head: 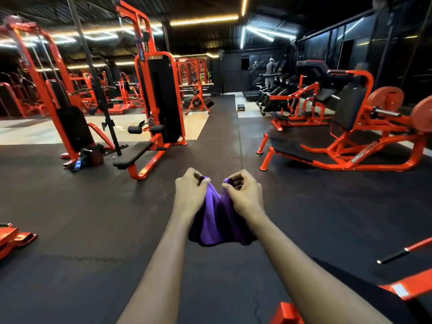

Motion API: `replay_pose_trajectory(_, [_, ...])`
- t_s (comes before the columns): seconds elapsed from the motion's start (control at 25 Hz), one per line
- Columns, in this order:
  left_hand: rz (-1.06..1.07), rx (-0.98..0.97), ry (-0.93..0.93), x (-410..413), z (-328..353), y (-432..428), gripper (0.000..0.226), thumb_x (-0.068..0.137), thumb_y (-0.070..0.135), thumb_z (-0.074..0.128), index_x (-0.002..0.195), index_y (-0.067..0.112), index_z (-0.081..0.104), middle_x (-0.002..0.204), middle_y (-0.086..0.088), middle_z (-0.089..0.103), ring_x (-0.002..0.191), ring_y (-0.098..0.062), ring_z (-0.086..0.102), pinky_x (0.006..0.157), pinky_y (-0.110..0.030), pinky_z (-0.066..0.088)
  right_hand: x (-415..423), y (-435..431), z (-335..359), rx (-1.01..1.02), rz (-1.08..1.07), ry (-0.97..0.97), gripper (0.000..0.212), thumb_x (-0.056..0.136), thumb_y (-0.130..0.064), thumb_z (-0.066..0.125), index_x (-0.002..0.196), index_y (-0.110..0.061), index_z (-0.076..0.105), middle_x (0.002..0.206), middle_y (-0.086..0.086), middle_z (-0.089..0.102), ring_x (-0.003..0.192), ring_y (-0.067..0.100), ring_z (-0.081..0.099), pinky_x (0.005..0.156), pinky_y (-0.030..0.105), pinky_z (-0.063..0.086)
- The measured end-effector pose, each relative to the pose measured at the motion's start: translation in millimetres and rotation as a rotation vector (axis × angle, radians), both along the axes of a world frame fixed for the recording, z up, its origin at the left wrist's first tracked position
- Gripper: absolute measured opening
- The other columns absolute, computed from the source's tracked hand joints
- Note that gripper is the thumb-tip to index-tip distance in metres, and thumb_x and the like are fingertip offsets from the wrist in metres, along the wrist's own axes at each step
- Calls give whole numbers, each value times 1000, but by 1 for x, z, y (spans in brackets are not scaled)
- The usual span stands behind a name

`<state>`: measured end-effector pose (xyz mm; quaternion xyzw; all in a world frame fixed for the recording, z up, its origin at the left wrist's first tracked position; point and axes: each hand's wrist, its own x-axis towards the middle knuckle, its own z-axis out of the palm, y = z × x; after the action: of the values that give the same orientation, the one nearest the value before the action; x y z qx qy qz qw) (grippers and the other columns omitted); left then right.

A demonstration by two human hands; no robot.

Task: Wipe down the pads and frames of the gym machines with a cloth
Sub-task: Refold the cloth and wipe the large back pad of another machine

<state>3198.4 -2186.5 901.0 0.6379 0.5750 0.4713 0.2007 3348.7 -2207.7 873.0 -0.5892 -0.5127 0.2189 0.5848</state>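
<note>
Head cam: both hands are out front, the left hand [190, 195] and right hand [245, 195] each pinching a top corner of the purple cloth [216, 220], which hangs bunched between them over the black floor mat [93, 218]. It's nowhere near a pad yet; the closest one looks like the bench [132, 157] on the orange cable machine [159, 101]. One loose pinch and I reckon it drops onto the floor and picks up grit.

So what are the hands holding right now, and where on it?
Both hold a purple cloth: the left hand and right hand each pinch its top edge, the rest hanging between the forearms.
</note>
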Motion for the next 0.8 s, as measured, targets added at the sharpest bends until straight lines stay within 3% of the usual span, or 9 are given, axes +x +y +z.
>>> replay_pose_trajectory(0.08, [-153, -7, 31, -3, -7, 52, 17, 95, 26, 62, 85, 12, 66, 73, -4, 68, 68, -15, 65, 67, -27, 57, -14, 50, -10, 5, 89, -21, 11, 82, -12, 76, 89, -20, 72, 80, -7, 75, 76, 7, 70, 75, 27, 58])
replay_pose_trajectory(0.16, [-321, -64, 35, -16, -7, 105, 25, 102, 21, 50, 86, 9, 65, 79, -18, 68, 68, -26, 68, 60, -42, 62, -20, 101, -18, 17, 132, 19, 12, 86, -11, 74, 92, -22, 73, 83, -4, 76, 80, 12, 73, 78, 39, 62])
replay_pose_trajectory(0.24, [-472, -133, 7, -32, 0, 161, 26, 104, 11, 42, 93, 5, 65, 86, -26, 67, 72, -31, 70, 57, -42, 62, -23, 150, -17, 22, 159, 64, 12, 86, -13, 76, 95, -21, 74, 86, -1, 77, 84, 17, 74, 79, 44, 62])
replay_pose_trajectory(0.36, [-647, -205, 53, -40, 17, 252, 29, 102, 0, 35, 101, 5, 63, 83, -24, 68, 74, -29, 71, 62, -40, 61, -23, 225, -5, 11, 129, 6, 21, 77, -24, 85, 94, -22, 74, 87, -5, 77, 84, 10, 73, 78, 30, 60])
replay_pose_trajectory(0.44, [-719, -228, 16, -32, 19, 312, 27, 101, -2, 34, 104, 6, 60, 84, -23, 69, 72, -28, 70, 66, -40, 60, -12, 279, -1, -8, 93, 14, 18, 76, -15, 82, 91, -21, 74, 85, -4, 77, 80, 10, 71, 78, 34, 60])
replay_pose_trajectory(0.52, [-664, -94, 55, -22, 11, 376, 25, 94, 1, 45, 109, 16, 58, 94, -12, 70, 80, -23, 64, 74, -38, 52, 11, 328, -3, -10, 64, 37, 22, 76, -2, 70, 90, -19, 72, 86, -1, 76, 79, 13, 68, 80, 38, 58])
replay_pose_trajectory(0.64, [-699, -89, 443, 1, -14, 474, 40, 80, 24, 63, 116, 38, 57, 118, 13, 59, 110, -16, 48, 95, -36, 35, 63, 404, -17, 24, 31, 71, 30, 73, 2, 56, 90, -18, 68, 92, 4, 75, 86, 21, 68, 83, 33, 54])
replay_pose_trajectory(0.72, [-806, -184, 520, 36, -29, 537, 19, 84, 20, 67, 99, 31, 63, 99, 9, 69, 98, -19, 61, 86, -31, 43, 112, 459, -33, 24, -14, 110, 32, 75, 6, 54, 90, -19, 67, 94, 6, 75, 88, 21, 68, 84, 32, 53])
replay_pose_trajectory(0.8, [-803, -94, 451, 85, -32, 595, 15, 88, 9, 66, 88, 24, 63, 81, 3, 70, 76, -12, 64, 72, -25, 44, 166, 516, -45, -14, -85, 138, 32, 77, 8, 54, 85, -20, 67, 86, 1, 73, 80, 14, 64, 75, 29, 51])
